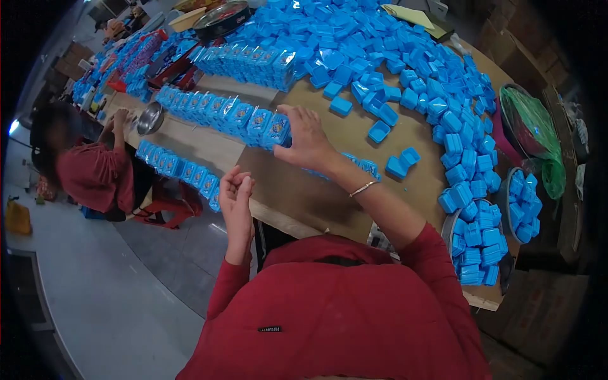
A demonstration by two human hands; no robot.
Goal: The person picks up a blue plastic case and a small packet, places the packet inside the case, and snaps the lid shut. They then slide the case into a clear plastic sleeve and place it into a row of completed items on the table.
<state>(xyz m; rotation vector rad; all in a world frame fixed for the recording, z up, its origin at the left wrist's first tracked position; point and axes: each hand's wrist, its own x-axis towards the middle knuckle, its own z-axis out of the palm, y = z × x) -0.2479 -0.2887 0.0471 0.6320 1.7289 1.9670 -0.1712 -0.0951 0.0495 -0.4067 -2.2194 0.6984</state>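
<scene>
"Head view, lot one: right hand?"

"Right hand (307, 136): centre of frame, at the right end of the middle row of blue labelled boxes (237, 116). Fingers above, thumb below, spread wide about the end boxes; whether they grip, cannot tell."

"Lot two: left hand?"

"Left hand (237, 199): left of centre, raised, near the end of the lower row of blue boxes (174, 164). Fingers loosely curled, half-open."

"Other stock?"

"Upper row of blue boxes (247, 63), one, upper left of centre. Heap of loose blue boxes (354, 44), one, upper centre to right, on a brown table (278, 183). Metal bowl (151, 118), one, upper left. Green plastic bag (538, 126), one, right side. Co-worker (95, 171), one, red top, at left."
</scene>
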